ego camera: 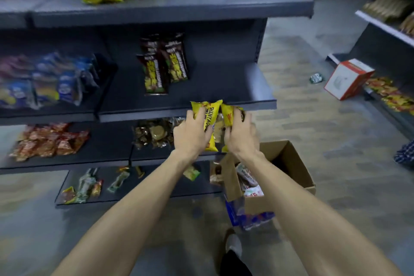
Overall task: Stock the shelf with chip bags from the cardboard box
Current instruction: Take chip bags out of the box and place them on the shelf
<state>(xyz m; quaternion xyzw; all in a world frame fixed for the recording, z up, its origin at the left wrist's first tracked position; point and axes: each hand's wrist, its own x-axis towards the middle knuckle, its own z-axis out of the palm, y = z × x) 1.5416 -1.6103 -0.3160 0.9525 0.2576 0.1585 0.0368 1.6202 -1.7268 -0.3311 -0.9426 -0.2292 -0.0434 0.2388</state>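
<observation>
In the head view, the left hand holds one shiny yellow chip bag with curled fingers, and the right hand holds a second yellow chip bag in the same way. Both bags are raised just before the edge of the dark grey metal shelf, above the open brown cardboard box on the floor. I judge the placing step is in hand; next, the bags should go onto the shelf upright, beside the dark brown bags.

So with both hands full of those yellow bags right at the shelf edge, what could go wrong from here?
1. The yellow chip bags are bunched between the left hand and right hand; one could slip out, and below lies the open cardboard box.
2. Set too near the lip of the shelf, they may slide off.
3. Pushed in carelessly, they could topple the dark upright bags.
</observation>
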